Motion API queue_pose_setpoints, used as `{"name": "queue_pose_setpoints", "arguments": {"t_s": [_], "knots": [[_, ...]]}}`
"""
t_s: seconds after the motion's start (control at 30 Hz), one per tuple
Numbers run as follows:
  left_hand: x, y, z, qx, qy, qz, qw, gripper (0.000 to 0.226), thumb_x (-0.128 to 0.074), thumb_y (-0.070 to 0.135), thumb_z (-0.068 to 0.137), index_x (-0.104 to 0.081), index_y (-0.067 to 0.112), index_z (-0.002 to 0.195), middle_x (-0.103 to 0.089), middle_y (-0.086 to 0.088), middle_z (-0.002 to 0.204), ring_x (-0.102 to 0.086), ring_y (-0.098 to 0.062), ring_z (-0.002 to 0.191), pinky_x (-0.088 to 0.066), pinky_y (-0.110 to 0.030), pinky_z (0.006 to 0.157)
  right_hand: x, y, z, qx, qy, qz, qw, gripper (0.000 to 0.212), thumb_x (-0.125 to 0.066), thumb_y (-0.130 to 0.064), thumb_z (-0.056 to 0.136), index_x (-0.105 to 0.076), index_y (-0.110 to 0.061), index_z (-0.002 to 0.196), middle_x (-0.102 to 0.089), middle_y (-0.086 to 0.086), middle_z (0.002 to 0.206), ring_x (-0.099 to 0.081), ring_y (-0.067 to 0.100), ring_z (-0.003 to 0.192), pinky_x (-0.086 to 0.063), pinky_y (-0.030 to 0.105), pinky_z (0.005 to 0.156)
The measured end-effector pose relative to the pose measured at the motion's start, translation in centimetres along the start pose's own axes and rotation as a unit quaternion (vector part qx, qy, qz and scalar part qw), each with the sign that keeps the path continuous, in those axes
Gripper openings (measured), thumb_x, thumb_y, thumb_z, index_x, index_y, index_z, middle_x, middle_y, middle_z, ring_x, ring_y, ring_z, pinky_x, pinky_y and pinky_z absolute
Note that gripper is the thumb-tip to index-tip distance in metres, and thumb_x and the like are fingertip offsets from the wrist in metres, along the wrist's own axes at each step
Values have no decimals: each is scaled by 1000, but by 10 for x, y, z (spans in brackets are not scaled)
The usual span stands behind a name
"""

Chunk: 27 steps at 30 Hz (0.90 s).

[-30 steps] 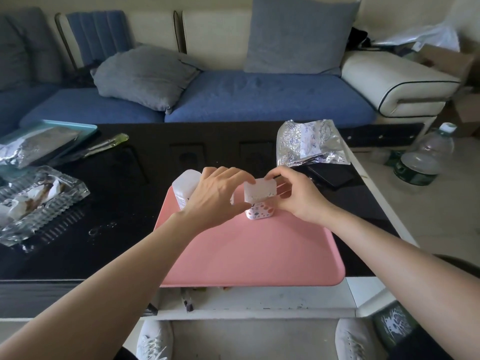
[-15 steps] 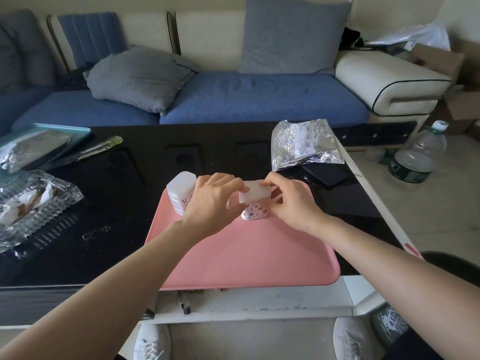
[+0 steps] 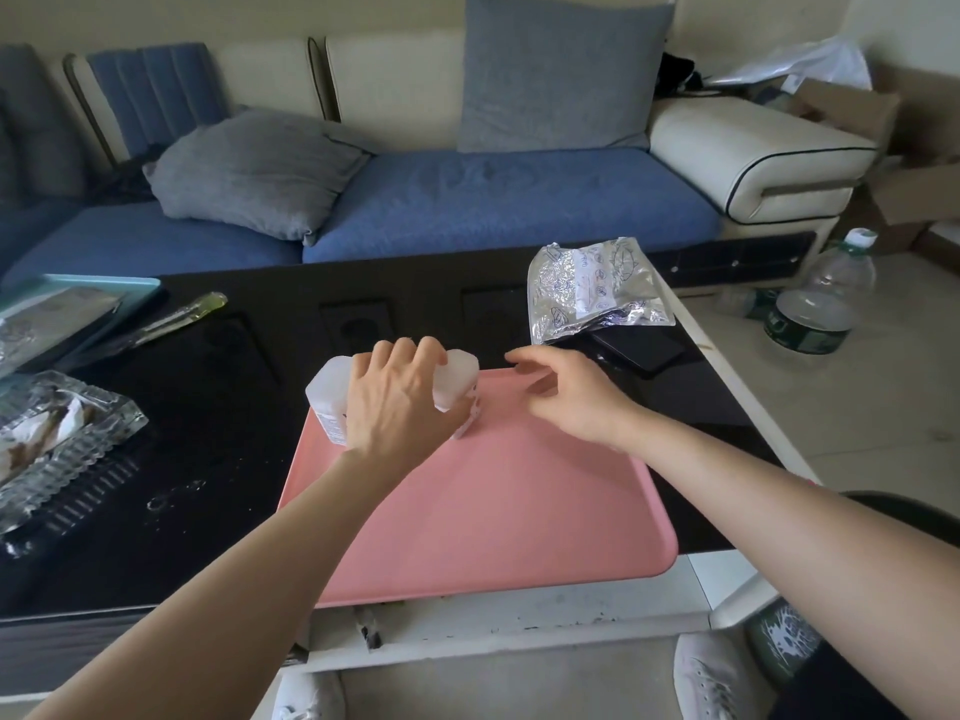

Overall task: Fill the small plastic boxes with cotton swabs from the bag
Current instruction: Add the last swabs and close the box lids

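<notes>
Left hand (image 3: 400, 410) grips box (image 3: 460, 376) — over tray (image 3: 493, 517)

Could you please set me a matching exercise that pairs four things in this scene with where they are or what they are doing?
Things:
1. foil bag
2. water bottle
3. left hand
4. right hand

States:
A. holds nothing, fingers loose
B. stands on the floor
C. grips a small plastic box
D. lies on the black table, beyond the pink tray

Pairs: 1-D, 2-B, 3-C, 4-A

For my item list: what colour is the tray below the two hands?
Plain pink; the tray shows best in the head view.
</notes>
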<state>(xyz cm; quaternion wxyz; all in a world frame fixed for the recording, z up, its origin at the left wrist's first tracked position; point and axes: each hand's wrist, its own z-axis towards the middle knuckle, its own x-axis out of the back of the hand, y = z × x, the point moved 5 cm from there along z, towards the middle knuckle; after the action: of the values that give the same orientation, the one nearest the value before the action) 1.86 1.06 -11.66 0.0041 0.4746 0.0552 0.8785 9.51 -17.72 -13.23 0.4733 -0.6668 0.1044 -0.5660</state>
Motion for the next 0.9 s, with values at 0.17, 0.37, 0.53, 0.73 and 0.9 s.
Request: {"name": "queue_pose_setpoints", "arguments": {"t_s": [0.17,0.37,0.53,0.73,0.9], "knots": [[-1,-7,4,62,-2,61,996,49,-69,55,76,-63,16,105,-60,-8,94,-53,-34,89,-36,-43,82,27,33,21,-110,87,102,985,65,-68,-5,83,-54,-27,142,-56,7,138,-59,20,116,-49,34,97],[3,15,7,-27,70,-7,997,31,-73,31,75,-68,18,103,-62,-3,106,-55,-33,101,-40,-42,84,51,63,40,-219,138,255,931,89,-63,2,88,-24,-40,156,-50,1,142,-66,21,89,-57,34,75],[9,45,6,-123,84,-87,985,22,-69,21,76,-70,17,98,-64,2,99,-56,-28,97,-41,-40,79,61,78,50,-281,155,329,888,86,-58,5,91,-21,-37,157,-54,5,128,-66,26,80,-59,30,62],[4,60,8,-124,48,-145,980,21,-69,22,78,-71,20,99,-65,6,98,-57,-23,95,-44,-37,78,75,87,46,-280,192,459,821,34,-51,8,95,-61,-10,122,-66,20,114,-68,22,82,-56,25,70],[-9,70,11,33,-83,-275,957,41,-64,42,84,-62,28,122,-61,9,116,-57,-16,106,-51,-41,89,91,77,26,-218,206,542,785,39,-47,8,97,-55,-6,134,-65,15,118,-70,20,93,-55,26,75]]}}
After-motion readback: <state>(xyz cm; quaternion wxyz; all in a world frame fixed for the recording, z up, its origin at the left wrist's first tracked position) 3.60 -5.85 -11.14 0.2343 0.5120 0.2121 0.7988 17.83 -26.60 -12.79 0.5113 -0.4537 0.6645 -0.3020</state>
